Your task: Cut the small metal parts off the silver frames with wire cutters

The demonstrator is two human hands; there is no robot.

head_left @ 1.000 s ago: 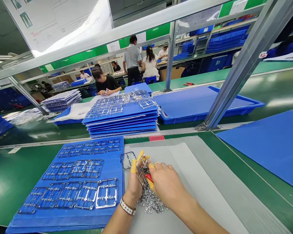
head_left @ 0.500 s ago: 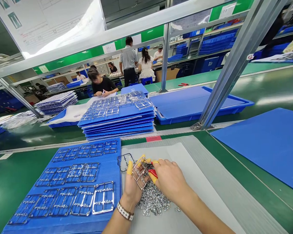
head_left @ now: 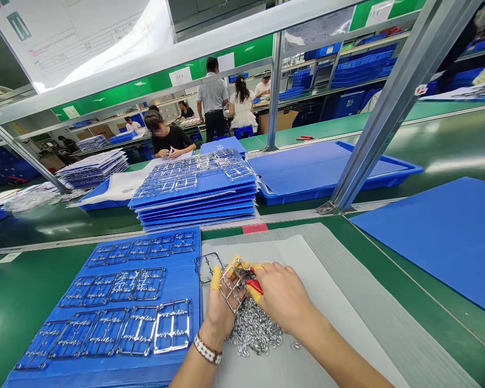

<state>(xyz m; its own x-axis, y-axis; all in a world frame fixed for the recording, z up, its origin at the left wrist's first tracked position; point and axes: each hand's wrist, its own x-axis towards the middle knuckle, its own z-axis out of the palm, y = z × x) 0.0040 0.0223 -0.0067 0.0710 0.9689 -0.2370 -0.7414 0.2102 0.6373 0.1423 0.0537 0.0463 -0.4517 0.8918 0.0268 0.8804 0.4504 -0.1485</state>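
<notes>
My left hand (head_left: 219,317), with yellow finger covers and a patterned wristband, is closed on a small metal wire frame (head_left: 228,303), held tilted. My right hand (head_left: 285,293) grips red-handled pliers (head_left: 254,286), whose jaws are at the frame's right side; the fingers partly hide the tips. Beneath both hands lies a pile of small silvery metal pieces (head_left: 254,331) on a white sheet (head_left: 327,323). A dark frame (head_left: 209,268) rests just beyond my left hand. To the left, several similar frames (head_left: 172,327) lie in three rows on a blue corrugated board (head_left: 105,373).
Past the bench edge stands a stack of blue boards (head_left: 198,207) topped with frames. A blue tray (head_left: 307,195) sits to its right, behind a slanted metal post (head_left: 383,124). A blue sheet (head_left: 436,237) lies at the right. A co-worker (head_left: 172,139) sits opposite.
The view has shifted very slightly. Both hands keep almost the same place, still holding the frame and the pliers.
</notes>
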